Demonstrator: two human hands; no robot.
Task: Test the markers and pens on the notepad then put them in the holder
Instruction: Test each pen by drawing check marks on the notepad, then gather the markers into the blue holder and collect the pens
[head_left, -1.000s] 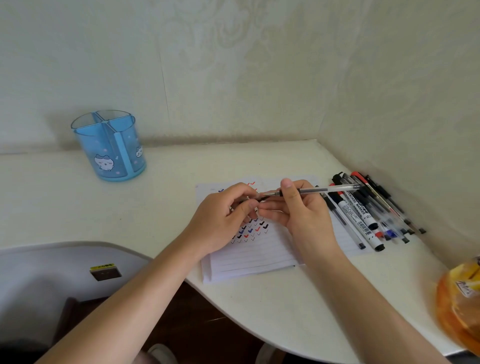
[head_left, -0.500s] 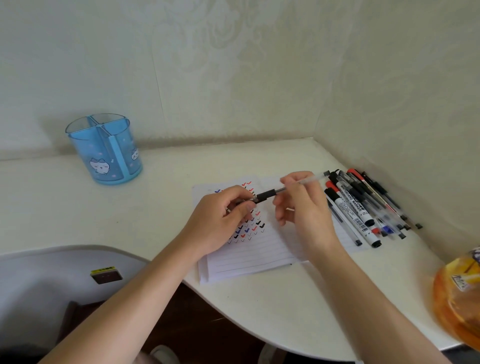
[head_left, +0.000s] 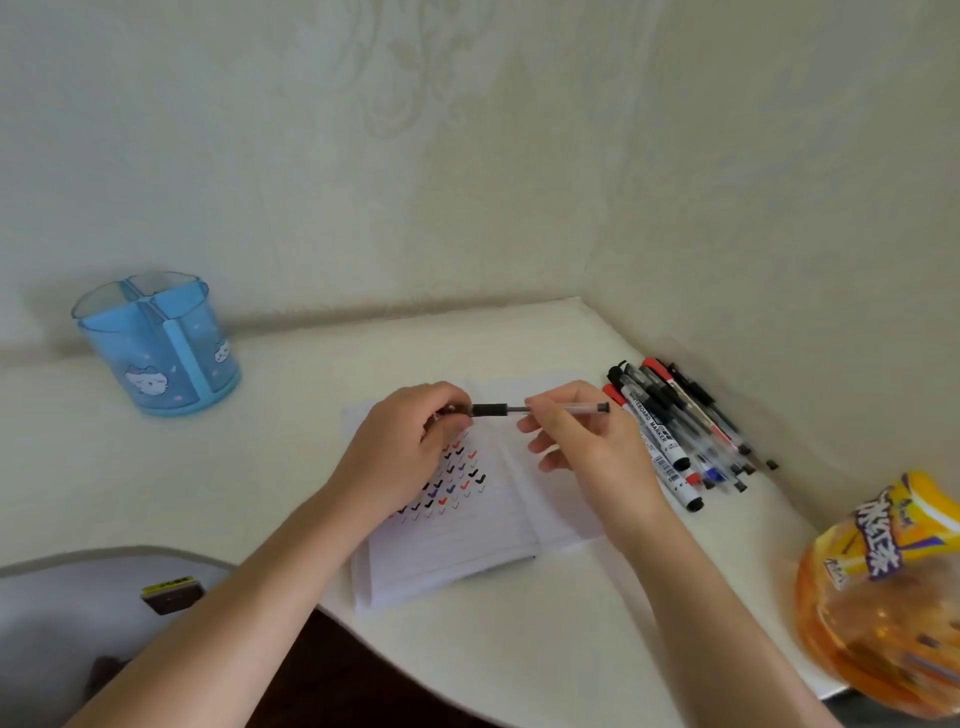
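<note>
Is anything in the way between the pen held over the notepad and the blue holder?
Nothing visible. The left hand and right hand hold the pen above the notepad; only bare table lies between it and the holder.

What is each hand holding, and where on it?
One pen: left hand grips the end beside its black grip, right hand pinches the clear barrel.

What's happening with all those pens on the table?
A person is holding one clear pen in both hands above the notepad. The right hand pinches the barrel and the left hand grips the tip end. The page has rows of coloured tick marks. More pens and markers lie in a pile off to the right, and the blue holder looks empty.
</note>
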